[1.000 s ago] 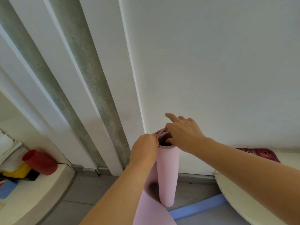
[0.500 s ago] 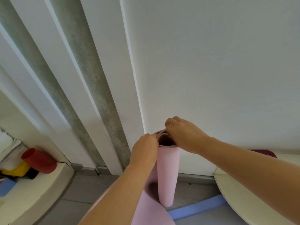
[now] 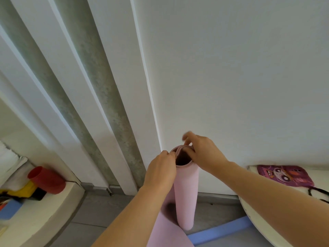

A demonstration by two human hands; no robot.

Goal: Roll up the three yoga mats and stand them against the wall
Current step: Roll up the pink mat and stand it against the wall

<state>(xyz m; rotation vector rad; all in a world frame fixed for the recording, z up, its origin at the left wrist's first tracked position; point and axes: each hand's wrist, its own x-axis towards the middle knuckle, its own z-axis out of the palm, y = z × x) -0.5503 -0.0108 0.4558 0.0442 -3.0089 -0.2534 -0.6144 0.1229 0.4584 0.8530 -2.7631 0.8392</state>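
A pink yoga mat (image 3: pixel 186 196) stands upright as a partly rolled tube close to the white wall (image 3: pixel 231 77), with its loose end trailing down to the floor toward me. My left hand (image 3: pixel 160 172) grips the tube's top rim from the left, fingers curled on the edge. My right hand (image 3: pixel 203 152) holds the rim from the right, thumb inside the hollow top, while its index finger is lifted and blurred. A blue mat (image 3: pixel 220 232) lies flat on the floor behind the pink tube.
A white rounded table (image 3: pixel 267 227) at the right carries a purple cartoon pouch (image 3: pixel 284 176). A low white ledge (image 3: pixel 41 216) at the left holds a red cup (image 3: pixel 47 180) and yellow, black and blue items. Grey floor lies between them.
My right hand shifted on the tube's top rim and its fingers lifted off the far edge. My left hand kept its grip. The view tilted slightly.
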